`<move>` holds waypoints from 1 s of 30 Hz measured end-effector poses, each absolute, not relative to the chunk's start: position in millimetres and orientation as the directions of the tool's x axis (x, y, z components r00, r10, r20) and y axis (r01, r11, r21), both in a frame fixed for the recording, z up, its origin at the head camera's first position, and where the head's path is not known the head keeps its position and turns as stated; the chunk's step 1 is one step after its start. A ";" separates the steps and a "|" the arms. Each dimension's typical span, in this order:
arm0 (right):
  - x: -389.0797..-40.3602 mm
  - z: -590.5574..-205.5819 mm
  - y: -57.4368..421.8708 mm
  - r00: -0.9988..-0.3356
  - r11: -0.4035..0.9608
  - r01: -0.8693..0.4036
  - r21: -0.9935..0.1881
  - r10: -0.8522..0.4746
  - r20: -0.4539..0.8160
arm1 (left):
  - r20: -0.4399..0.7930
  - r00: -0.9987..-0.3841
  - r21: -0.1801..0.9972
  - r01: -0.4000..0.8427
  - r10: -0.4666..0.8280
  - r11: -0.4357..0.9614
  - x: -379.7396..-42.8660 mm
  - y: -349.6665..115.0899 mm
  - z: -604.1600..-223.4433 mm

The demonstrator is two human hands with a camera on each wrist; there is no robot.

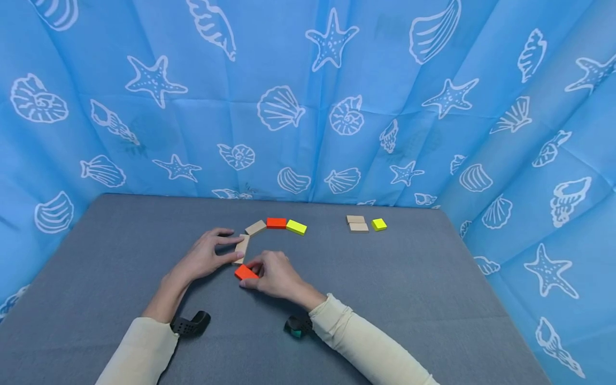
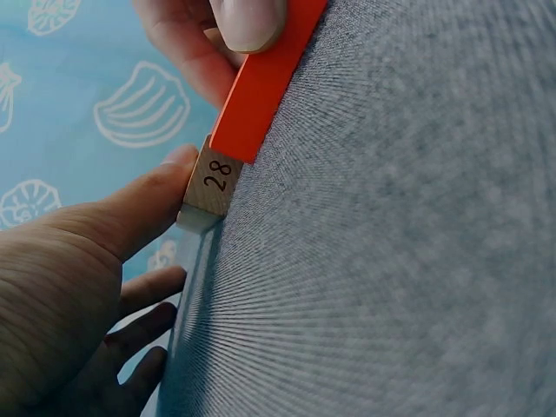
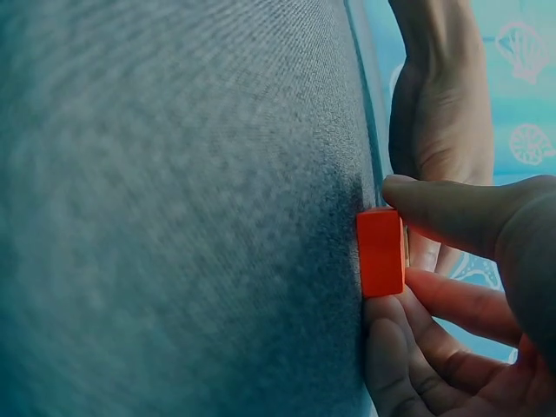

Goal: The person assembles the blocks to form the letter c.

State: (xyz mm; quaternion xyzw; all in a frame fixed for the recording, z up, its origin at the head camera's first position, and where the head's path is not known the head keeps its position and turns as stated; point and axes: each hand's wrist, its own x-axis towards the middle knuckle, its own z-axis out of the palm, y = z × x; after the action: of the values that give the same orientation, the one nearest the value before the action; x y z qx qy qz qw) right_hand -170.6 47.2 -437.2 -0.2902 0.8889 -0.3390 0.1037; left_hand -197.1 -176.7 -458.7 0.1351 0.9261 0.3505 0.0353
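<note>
My right hand (image 1: 275, 274) pinches an orange-red block (image 1: 245, 272) between thumb and fingers; in the right wrist view this block (image 3: 380, 253) sits against the grey cloth. Its far corner meets the near end of a plain wooden block (image 1: 243, 246). My left hand (image 1: 204, 255) touches that wooden block with thumb and index finger, its other fingers loosely extended. In the left wrist view the wooden block (image 2: 214, 180) bears the number 28, with the left thumb against it. From it the curved row continues through another wooden block (image 1: 255, 228), a red block (image 1: 276, 223) and a yellow block (image 1: 296, 227).
Two wooden blocks (image 1: 358, 227) lie together toward the back right, with a yellow block (image 1: 379, 224) beside them. A grey cloth covers the table (image 1: 409, 299). Behind it hangs a blue curtain (image 1: 308, 144) with white shells and starfish.
</note>
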 end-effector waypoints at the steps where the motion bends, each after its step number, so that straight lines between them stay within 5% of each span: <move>1: -170.4 -437.0 47.0 -0.811 0.602 -0.444 -0.664 -0.585 0.011 | 0.027 -0.961 0.658 0.224 0.275 0.719 -197.0 -176.6 -458.2; 30: -168.4 -435.9 39.6 -0.835 0.614 -0.384 -0.690 -0.550 -0.025 | 0.002 -0.964 0.659 0.201 0.265 0.725 -196.6 -176.1 -457.1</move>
State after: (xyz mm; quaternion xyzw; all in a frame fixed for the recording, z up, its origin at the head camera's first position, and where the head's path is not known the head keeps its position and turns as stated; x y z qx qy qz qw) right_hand -168.4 39.6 -435.9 -0.2622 0.8904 -0.3529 0.1181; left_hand -196.6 -176.1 -457.1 0.1255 0.9276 0.3488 0.0460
